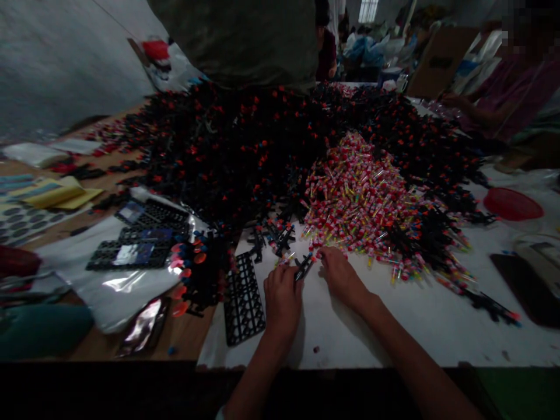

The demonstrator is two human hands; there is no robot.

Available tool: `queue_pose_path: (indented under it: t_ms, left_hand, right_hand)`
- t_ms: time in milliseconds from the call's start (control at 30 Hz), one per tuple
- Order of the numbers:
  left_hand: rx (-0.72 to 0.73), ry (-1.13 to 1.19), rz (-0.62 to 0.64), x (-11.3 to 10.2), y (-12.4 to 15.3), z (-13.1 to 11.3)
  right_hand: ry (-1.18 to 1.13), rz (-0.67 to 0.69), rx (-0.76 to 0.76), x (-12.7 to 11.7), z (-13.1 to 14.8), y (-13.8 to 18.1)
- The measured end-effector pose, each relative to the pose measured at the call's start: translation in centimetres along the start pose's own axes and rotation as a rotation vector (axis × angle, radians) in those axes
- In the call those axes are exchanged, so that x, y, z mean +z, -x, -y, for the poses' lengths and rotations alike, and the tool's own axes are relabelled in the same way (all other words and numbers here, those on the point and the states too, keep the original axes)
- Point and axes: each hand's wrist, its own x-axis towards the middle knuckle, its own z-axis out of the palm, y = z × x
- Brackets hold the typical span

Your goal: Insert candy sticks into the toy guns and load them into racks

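Observation:
My left hand (282, 297) is closed around a small black toy gun (304, 267) whose tip sticks out toward the upper right. My right hand (339, 274) lies beside it on the white table sheet (394, 326), fingers curled at the near edge of a heap of small pink and yellow wrapped tubes (363, 198); whether it grips one is hidden. A black plastic grid tray (242, 303) lies flat just left of my left hand.
A huge pile of black toy guns with red tips (245, 134) fills the table's middle and back. Packed trays in clear bags (135, 245) lie at the left. A red bowl (511, 203) sits at right. Other people sit or stand at the far side.

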Motion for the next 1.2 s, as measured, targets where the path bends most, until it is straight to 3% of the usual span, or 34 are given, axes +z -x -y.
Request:
queue_pose_path:
  t_ms: [100, 233, 300, 400, 533, 600, 700, 767, 867, 967, 1033, 1100, 1200]
  left_hand:
    - [0.013, 0.084, -0.003, 0.0, 0.2, 0.3]
    - [-0.023, 0.169, -0.002, -0.5, 0.6, 0.8]
    - [-0.089, 0.219, -0.024, -1.0, 1.1, 0.8]
    - [-0.227, 0.332, -0.041, -1.7, 1.9, 0.3]
    - [-0.392, 0.559, 0.04, -1.9, 2.0, -1.1]
    - [-0.428, 0.718, 0.098, -1.6, 1.4, -1.9]
    - [-0.435, 0.942, 0.17, -1.3, 0.4, -3.0]
    - [-0.381, 0.943, 0.148, -1.3, 0.0, -3.4]
    - [-0.064, 0.615, 0.03, -1.5, 0.0, -3.7]
    - [0.276, 0.266, -0.025, -1.5, 0.6, -3.8]
    - [0.345, 0.182, -0.062, -1.4, 1.1, -3.9]
    - [0.248, 0.212, -0.12, -1.4, 1.6, -4.0]
    - [-0.153, 0.492, -0.115, -1.7, 2.5, -4.1]
  right_hand:
    - [0.038, 0.132, -0.082, -0.1, 0.8, -1.2]
    - [0.039, 0.267, -0.038, -0.9, 1.3, -1.4]
    - [-0.014, 0.279, 0.046, -1.5, 1.3, -0.6]
    - [-0.157, 0.26, 0.316, -2.4, 1.1, 1.2]
    - [-0.5, 0.161, 0.613, -2.9, 1.7, 3.2]
    - [-0.639, 0.12, 0.674, -2.8, 2.3, 3.7]
    - [-0.794, 0.149, 0.647, -2.8, 3.2, 4.1]
    - [-0.822, 0.11, 0.624, -3.1, 3.5, 4.1]
    - [-0.791, -0.026, 0.638, -4.2, 3.7, 4.0]
    - [-0.804, 0.021, 0.589, -5.3, 4.0, 3.8]
    - [-0.802, 0.054, 0.561, -5.6, 4.3, 3.8]
    - [-0.778, 0.013, 0.588, -5.7, 4.4, 4.0]
    - [-0.775, -0.084, 0.652, -5.7, 4.5, 4.5]
